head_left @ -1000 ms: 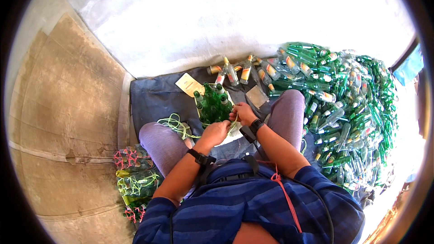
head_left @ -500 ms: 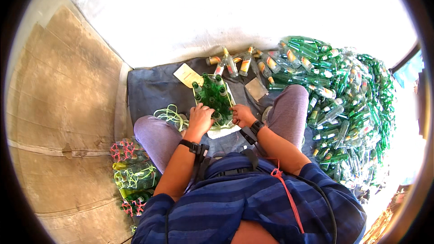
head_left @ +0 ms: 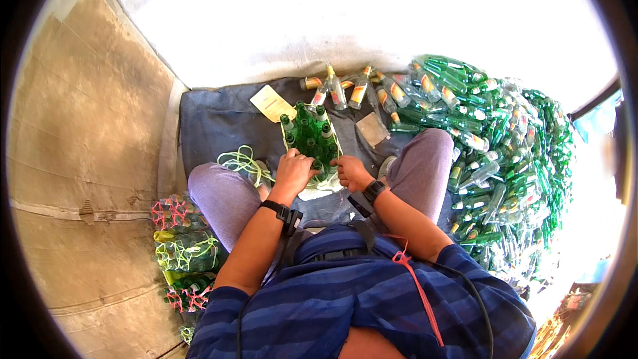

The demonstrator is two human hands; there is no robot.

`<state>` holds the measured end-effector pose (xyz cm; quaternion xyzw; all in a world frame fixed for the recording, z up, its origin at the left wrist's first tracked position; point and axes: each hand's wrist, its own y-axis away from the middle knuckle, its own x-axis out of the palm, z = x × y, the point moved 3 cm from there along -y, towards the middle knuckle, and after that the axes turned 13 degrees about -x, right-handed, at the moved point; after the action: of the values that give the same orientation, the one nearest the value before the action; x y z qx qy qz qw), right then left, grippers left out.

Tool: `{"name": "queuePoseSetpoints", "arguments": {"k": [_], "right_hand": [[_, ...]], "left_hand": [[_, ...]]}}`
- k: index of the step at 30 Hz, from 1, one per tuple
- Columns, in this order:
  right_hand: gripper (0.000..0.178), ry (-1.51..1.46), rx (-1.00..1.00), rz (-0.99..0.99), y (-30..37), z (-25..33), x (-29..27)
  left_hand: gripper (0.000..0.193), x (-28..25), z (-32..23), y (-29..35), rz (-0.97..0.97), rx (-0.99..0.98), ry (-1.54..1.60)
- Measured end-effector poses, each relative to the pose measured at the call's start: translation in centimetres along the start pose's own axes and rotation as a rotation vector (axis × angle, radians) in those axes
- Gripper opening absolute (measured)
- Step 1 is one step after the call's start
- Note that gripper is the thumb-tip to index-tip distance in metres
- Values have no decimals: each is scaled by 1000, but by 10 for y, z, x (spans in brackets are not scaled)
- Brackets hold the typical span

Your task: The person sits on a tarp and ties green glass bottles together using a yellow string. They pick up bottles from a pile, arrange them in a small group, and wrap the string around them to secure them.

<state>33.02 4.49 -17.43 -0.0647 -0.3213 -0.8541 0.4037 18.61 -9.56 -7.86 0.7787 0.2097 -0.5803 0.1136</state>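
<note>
Between my knees, several green glass bottles [head_left: 307,134] stand upright, packed together in a pale, low-sided holder [head_left: 323,193] that looks like a sack or tray. My left hand [head_left: 294,171] is at the near left of the group, its fingers curled against the nearest green bottle [head_left: 318,165]. At the near right side, my right hand [head_left: 352,173] has its fingers pinched together by the holder's edge. What that pinch holds is too small to make out. Both wrists wear dark straps with small devices.
Pale green cord [head_left: 246,163] lies by my left knee. Tied bottle bundles [head_left: 189,252] with pink and green cord are stacked at the left. A large heap of loose bottles [head_left: 492,159] fills the right. Yellow card [head_left: 273,104], brown cardboard [head_left: 372,129] and labelled clear bottles [head_left: 337,91] lie beyond.
The view has shifted slightly, so most things sit a little further left. My right fingers have drawn slightly nearer the front bottles; my left hand stays at the near bottle.
</note>
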Motion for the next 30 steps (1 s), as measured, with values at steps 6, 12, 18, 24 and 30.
{"name": "queuePoseSetpoints", "arguments": {"k": [6,12,18,24,30], "right_hand": [[26,614,-374,-89,-1,-7,0],[27,1123,-703,-113,11,1,8],[24,1197,-740,-155,28,13,28],[12,1338,-681,-170,38,14,35],[11,1684,-674,59,61,26,60]], "left_hand": [[36,0,-7,4,-47,-19,26],[34,8,-5,5,-84,-30,56],[28,14,-6,1,-171,-6,107],[26,13,-6,-3,-176,-12,104],[27,3,-12,-4,-302,0,127]]}}
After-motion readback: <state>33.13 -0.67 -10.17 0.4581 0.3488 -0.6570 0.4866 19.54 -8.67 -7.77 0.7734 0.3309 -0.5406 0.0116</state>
